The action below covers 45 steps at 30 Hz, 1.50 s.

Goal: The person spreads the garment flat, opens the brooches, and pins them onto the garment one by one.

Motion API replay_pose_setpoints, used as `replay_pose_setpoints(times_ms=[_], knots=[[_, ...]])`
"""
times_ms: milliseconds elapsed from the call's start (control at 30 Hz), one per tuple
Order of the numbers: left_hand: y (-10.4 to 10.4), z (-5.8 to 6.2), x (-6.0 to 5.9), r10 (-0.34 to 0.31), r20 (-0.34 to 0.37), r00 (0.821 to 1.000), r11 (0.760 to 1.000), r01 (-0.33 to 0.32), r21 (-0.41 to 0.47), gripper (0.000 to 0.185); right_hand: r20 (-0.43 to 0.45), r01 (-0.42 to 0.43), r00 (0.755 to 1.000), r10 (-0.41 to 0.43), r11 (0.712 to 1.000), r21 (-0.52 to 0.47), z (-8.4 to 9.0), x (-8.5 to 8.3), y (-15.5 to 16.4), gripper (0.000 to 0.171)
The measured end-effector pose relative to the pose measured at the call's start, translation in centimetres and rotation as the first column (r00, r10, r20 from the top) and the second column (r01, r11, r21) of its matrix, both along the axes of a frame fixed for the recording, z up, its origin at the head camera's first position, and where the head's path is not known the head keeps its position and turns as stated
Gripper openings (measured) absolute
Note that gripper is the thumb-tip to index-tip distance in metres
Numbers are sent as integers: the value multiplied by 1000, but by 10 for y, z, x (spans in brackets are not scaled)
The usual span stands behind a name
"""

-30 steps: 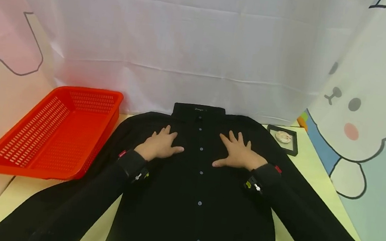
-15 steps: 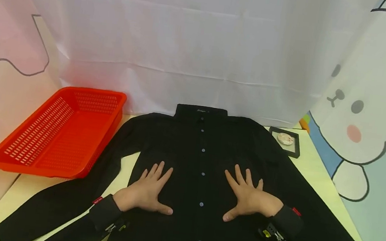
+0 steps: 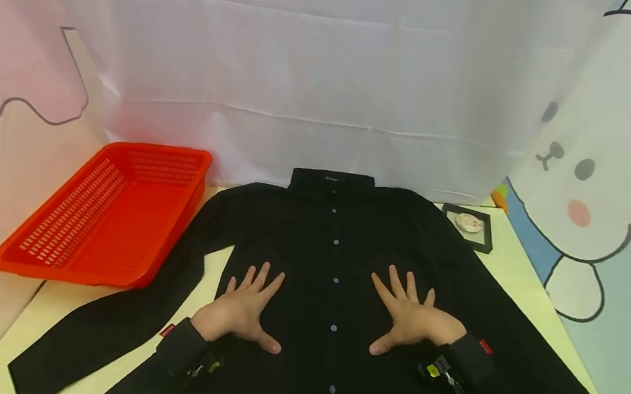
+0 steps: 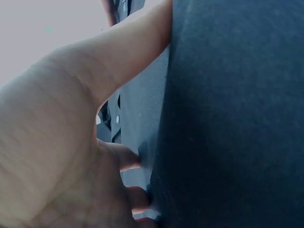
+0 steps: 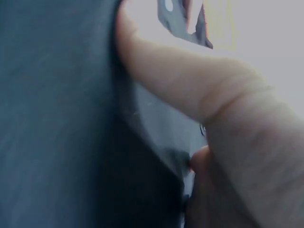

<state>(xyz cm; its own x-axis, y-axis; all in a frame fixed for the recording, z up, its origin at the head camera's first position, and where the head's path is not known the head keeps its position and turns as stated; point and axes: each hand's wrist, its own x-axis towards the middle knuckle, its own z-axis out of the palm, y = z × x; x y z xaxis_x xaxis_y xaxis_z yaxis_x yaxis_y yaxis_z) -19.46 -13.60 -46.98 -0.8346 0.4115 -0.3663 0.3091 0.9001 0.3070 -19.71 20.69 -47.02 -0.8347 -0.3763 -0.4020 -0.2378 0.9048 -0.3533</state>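
Note:
A black button-up shirt (image 3: 337, 259) lies face up on the pale yellow table (image 3: 519, 274), collar at the back, sleeves spread to both sides. My left hand (image 3: 240, 306) lies flat on the shirt left of the button line, fingers spread and straight. My right hand (image 3: 410, 317) lies flat to the right of the buttons in the same way. In the left wrist view the left hand (image 4: 61, 142) presses on the dark fabric (image 4: 228, 118). In the right wrist view the right hand (image 5: 228, 123) presses on the same cloth (image 5: 57, 118).
An empty red plastic basket (image 3: 107, 211) stands at the table's back left, beside the left sleeve. A small black frame (image 3: 469, 226) with a round pale object lies at the back right. Cloth backdrops close off the rear and sides.
Both hands have slid down the shirt front from the chest near the collar toward me, staying flat. In the last half second they barely moved.

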Motion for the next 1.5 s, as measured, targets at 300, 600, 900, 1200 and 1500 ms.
replay_pose_setpoints(times_ms=[300, 600, 900, 1200, 1500], knots=[[9, -6, -2, -2, -8, 1000, 999, 2, 34, 131, 15, 30, 999, -29, 998, -58, -10, 0, 14, 139], [3, -9, -1, 28, 14, 1000, 997, -29, 67, 132, 1, 26, 1000, -26, 994, -104, -15, -1, 12, 136], [5, -3, -3, 48, 18, 999, 998, -48, 44, 127, 45, 14, 999, -6, 984, -177, -7, -1, 13, 129], [11, -1, 2, 73, 4, 997, 997, -73, 8, 124, 9, 30, 1000, -29, 988, -150, -10, 7, 5, 127], [10, 2, 1, 59, 4, 998, 998, -59, 14, 118, -23, 27, 999, -32, 980, -198, -7, 8, 5, 121]])
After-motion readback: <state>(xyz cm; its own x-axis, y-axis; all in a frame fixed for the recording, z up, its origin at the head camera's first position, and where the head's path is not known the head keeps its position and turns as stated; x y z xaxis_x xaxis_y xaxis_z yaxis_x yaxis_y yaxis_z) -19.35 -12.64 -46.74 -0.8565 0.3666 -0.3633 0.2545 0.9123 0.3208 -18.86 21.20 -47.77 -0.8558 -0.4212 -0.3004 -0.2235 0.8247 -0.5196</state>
